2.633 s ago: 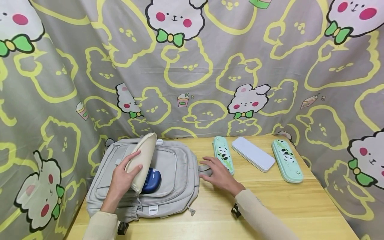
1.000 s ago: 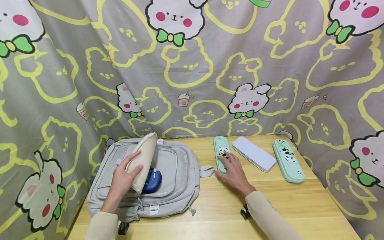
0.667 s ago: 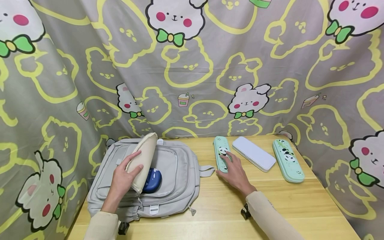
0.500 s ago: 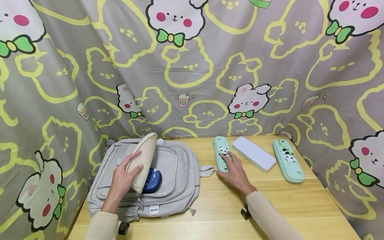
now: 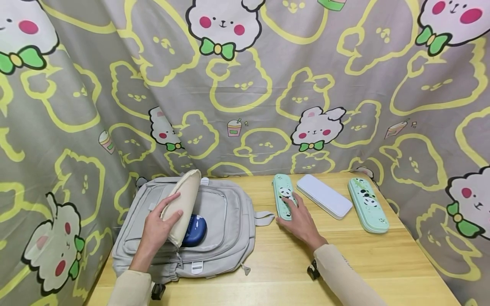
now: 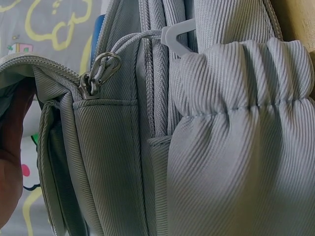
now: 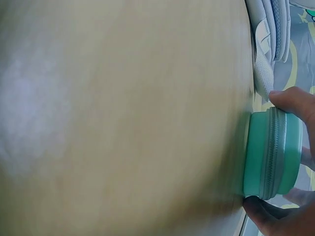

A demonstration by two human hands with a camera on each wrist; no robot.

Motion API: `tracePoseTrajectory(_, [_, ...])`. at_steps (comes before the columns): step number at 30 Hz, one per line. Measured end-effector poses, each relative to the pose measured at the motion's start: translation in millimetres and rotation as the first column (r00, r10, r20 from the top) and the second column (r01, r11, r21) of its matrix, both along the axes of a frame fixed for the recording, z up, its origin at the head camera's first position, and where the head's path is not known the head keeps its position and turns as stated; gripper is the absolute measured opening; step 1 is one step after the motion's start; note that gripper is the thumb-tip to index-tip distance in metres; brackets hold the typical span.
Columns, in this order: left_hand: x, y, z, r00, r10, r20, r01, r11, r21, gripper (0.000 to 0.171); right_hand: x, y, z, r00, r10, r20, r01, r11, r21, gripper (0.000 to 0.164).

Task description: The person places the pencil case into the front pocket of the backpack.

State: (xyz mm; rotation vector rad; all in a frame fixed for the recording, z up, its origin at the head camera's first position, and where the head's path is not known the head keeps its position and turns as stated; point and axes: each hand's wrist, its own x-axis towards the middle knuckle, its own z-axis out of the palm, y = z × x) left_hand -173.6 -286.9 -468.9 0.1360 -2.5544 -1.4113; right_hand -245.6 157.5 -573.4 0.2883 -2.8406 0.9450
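Observation:
A light grey backpack [image 5: 239, 229] lies flat on the table at the left, its front pocket unzipped. My left hand [image 5: 158, 223] holds up the pocket's cream-lined flap [image 5: 185, 199], thumb on the lining. A rounded navy-blue case [image 5: 195, 231] with a white pattern pokes out of the pocket. In the left wrist view, the zipper pull [image 6: 101, 73] hangs beside the raised flap. My right hand [image 5: 302, 223] grips the near end of a mint-green panda pencil case [image 5: 282, 185]. Seen from the right wrist, thumb and fingers span the zipped end of this pencil case [image 7: 273, 152], which sits on the table.
Right of the gripped pencil case lie a pale lavender flat case [image 5: 325, 197] and a second mint panda pencil case [image 5: 368, 206]. A grey strap loop [image 5: 264, 217] sticks out from the backpack. A patterned curtain [image 5: 245, 106] closes off the wooden table's [image 5: 275, 276] back and sides.
My right hand has left the backpack's strap loop, moved right and taken hold of the near mint pencil case. The left hand keeps holding the flap in the same place.

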Motion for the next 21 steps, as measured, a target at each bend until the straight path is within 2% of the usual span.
tracePoseTrajectory(21, [-0.6, -1.1, -2.7, 1.000, 0.008, -0.006, -0.008, 1.000, 0.000, 0.052, 2.0, -3.4, 5.6, 0.993, -0.071, 0.089, 0.075, 0.997, -0.036, 0.079])
